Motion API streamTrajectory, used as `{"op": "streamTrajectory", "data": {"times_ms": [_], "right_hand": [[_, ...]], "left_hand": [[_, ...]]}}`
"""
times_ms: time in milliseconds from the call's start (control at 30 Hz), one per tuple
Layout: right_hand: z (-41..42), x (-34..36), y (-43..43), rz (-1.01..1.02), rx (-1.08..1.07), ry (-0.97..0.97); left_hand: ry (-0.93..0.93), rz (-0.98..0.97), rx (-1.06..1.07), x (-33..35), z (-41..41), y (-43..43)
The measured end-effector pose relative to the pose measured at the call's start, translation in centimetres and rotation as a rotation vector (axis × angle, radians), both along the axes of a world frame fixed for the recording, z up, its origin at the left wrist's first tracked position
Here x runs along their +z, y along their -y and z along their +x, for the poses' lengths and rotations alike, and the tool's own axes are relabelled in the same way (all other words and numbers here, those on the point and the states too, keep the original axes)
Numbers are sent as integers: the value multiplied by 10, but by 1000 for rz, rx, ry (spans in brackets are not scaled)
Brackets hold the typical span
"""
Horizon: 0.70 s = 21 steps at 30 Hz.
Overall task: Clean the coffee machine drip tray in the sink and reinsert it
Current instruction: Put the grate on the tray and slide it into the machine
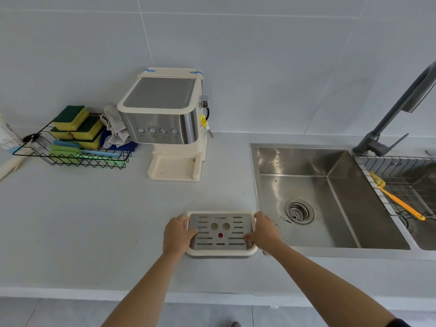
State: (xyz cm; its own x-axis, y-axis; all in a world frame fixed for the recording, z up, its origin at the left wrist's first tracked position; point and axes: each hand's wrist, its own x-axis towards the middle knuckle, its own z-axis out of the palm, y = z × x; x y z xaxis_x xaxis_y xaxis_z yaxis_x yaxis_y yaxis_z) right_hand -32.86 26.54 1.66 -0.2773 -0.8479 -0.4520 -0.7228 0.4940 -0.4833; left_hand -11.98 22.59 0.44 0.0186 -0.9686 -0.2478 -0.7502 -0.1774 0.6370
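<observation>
Arms mostly bare
A dark sleeve [400, 323] edge covers the right arm [330, 280] at five o'clock; left arm [141, 287] bare.

A: How was the scene lit?
B: Evenly and softly, in cool, daylight-like tones. The grey wall [259, 55] and counter [94, 220] looked flat, with only faint shadows under the coffee machine [165, 128] and the drip tray [221, 252].
A: Was there any glare?
B: Pale patches shone on the back wall of the sink [271, 159] and on the machine's steel front.
A: Was it sharp?
B: Mostly. The wide lens bowed the edges, bending the faucet [401, 109] and the counter line, and the corners were slightly soft.
</observation>
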Motion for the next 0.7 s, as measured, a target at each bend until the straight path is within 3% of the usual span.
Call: {"op": "streamTrajectory", "data": {"times_ms": [367, 700], "right_hand": [[-4, -14, -21, -95, 231, 77], [3, -26, -28, -148, 224, 108]], "left_hand": [[-49, 20, -274, -14, 27, -23], [-122, 34, -300, -25, 25, -27]]}}
